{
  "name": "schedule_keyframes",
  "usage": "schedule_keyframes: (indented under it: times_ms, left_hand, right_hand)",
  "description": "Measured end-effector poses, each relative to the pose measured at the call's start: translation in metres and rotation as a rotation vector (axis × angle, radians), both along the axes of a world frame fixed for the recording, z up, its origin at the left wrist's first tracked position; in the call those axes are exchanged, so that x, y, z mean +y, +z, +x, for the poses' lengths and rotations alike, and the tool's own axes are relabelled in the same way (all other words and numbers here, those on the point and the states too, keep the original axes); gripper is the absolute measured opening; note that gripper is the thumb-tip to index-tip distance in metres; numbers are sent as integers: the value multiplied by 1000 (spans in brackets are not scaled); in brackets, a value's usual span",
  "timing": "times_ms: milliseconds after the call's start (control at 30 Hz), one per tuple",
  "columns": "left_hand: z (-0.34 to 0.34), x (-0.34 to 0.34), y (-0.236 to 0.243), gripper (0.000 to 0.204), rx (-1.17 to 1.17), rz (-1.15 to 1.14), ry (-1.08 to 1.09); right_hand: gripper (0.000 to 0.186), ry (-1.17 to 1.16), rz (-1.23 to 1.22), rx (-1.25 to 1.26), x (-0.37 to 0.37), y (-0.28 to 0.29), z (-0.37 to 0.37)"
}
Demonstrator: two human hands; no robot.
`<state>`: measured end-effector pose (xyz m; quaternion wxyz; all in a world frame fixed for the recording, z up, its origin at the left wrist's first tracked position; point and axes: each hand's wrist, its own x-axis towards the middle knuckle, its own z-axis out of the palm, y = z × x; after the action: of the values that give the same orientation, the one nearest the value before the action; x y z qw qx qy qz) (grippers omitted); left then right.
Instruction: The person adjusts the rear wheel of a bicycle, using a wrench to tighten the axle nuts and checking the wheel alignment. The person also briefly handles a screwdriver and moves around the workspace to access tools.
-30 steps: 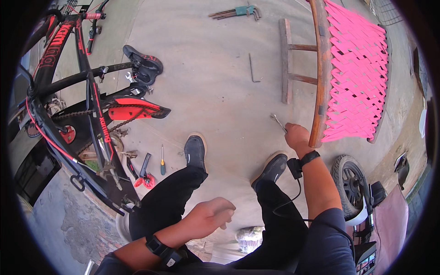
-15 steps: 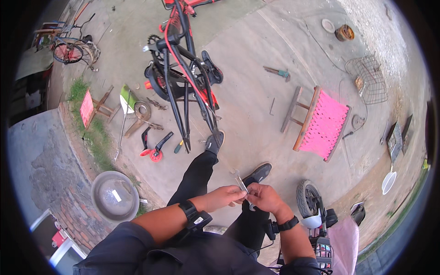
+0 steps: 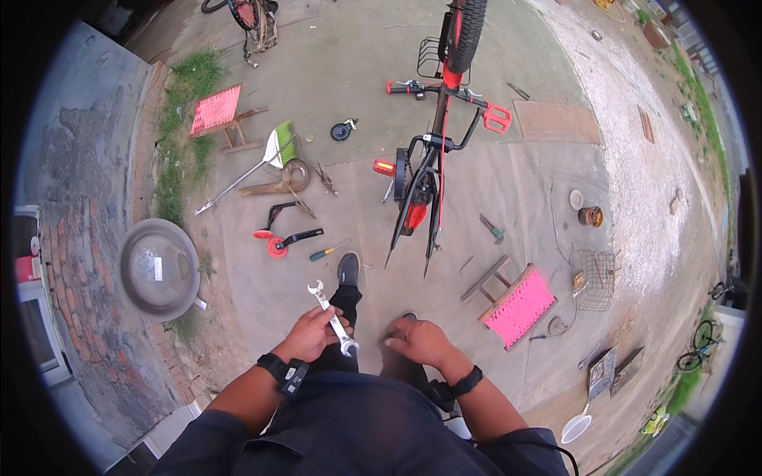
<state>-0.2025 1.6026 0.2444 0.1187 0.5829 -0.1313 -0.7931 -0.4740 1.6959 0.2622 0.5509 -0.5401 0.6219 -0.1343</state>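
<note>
My left hand (image 3: pixel 309 337) is shut on a silver double open-ended wrench (image 3: pixel 332 317), held upright at a slant in front of me. My right hand (image 3: pixel 417 341) is empty, fingers loosely bent and apart, a little to the right of it. Beyond my shoes the black and red bicycle (image 3: pixel 437 170) reaches up to a tyre at the top edge, with red pedals. On the concrete before my left shoe lie a screwdriver (image 3: pixel 319 255) and two black brackets with red wheels (image 3: pixel 278 246). A green hex key holder (image 3: pixel 496 232) is right of the bicycle.
Two pink woven stools (image 3: pixel 516 309) (image 3: pixel 214 111) lie on the ground, one either side. A metal basin (image 3: pixel 157 282) sits by the brick wall at left, near a green dustpan (image 3: pixel 284 143). A wire basket (image 3: pixel 593 278) and rusty can (image 3: pixel 590 216) are at right.
The wrench went from my right hand to both hands, and now only my left holds it. My right hand has let go and moved aside. The view has swung up, showing more ground ahead.
</note>
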Motion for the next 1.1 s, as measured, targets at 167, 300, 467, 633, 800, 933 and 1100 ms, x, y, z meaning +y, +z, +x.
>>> schedule_keyframes:
  times_ms: [167,300,467,633,800,933,1100]
  left_hand:
    - [85,-53,1,20,-192,-6,41]
    - [168,-74,7,19,-305,-20,23]
    - [203,-146,37,26,-452,-67,-47]
    - [204,-223,42,30,-407,-190,12]
    - [179,-316,54,28,-415,-222,-11]
    - [168,-387,66,29,-476,-214,4]
    - [147,-464,95,27,-538,-204,72]
  right_hand:
    - [37,26,44,116,-47,2,-19]
    - [40,-2,124,200,-114,16,-20]
    - [37,-114,77,146,-211,33,-9]
    - [36,-92,33,81,-309,50,-5]
    - [37,-174,136,-53,-402,33,-38]
    - [39,-78,61,46,-490,22,-70]
    - [40,-62,0,80,-604,59,-90]
